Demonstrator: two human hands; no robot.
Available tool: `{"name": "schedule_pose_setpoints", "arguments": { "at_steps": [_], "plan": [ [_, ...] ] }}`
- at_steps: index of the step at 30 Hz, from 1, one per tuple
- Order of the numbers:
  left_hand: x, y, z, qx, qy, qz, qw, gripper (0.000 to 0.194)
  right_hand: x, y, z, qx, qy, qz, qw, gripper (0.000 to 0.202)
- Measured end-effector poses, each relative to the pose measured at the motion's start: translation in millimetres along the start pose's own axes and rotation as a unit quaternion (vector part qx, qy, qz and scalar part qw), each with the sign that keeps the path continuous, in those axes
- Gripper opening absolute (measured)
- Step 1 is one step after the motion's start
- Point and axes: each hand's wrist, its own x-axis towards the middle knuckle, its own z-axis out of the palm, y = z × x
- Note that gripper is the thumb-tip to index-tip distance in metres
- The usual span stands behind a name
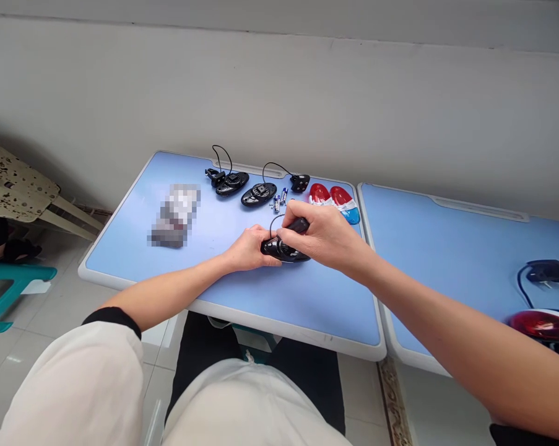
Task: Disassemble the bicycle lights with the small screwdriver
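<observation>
A glossy black oval housing (pixel 279 249) with a thin black wire rests on the blue table. My left hand (pixel 251 249) grips its left end, fingers and thumb on either side. Above the housing, my right hand (pixel 319 232) is closed around a black-handled tool (pixel 298 226), whose lower end is hidden by the fingers. Behind the hands lie small blue-and-silver batteries (pixel 277 203) and red, white and blue glossy covers (pixel 342 199).
Two more black oval housings (pixel 259 194) with wired parts lie at the back of the table (pixel 135 266). A blurred-out item (pixel 177 214) is on the left. Another blue table (pixel 450 248) at right holds a red light (pixel 541 324). A teal stool (pixel 10 291) stands lower left.
</observation>
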Motion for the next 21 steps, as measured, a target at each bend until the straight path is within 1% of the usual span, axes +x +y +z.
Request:
{"name": "schedule_pose_setpoints", "arguments": {
  "at_steps": [5,9,12,15,18,21],
  "plan": [
    [-0.4,-0.9,1.1,-0.009,0.006,0.001,1.0,0.024,2.7,2.0,3.3,-0.012,-0.017,0.001,1.0,0.014],
    [0.1,-2.5,1.6,-0.008,0.006,-0.003,1.0,0.027,6.8,3.6,0.4,-0.041,-0.06,0.003,0.997,0.011],
    [0.6,-2.7,1.5,-0.009,0.008,-0.001,1.0,0.028,11.4,1.6,-3.2,-0.096,-0.067,0.005,0.993,0.015],
    [0.4,-1.5,1.5,-0.013,0.014,-0.011,1.0,0.027,16.0,-5.4,-3.6,-0.174,-0.075,0.01,0.982,0.021],
    [0.2,0.2,1.8,-0.049,0.018,-0.024,0.998,0.031,20.3,-12.9,1.6,-0.23,-0.094,0.023,0.968,0.027],
    [0.5,1.0,2.1,-0.107,0.003,0.0,0.994,0.027,23.7,-15.6,7.6,-0.238,-0.086,0.013,0.967,0.03]
  ]
}}
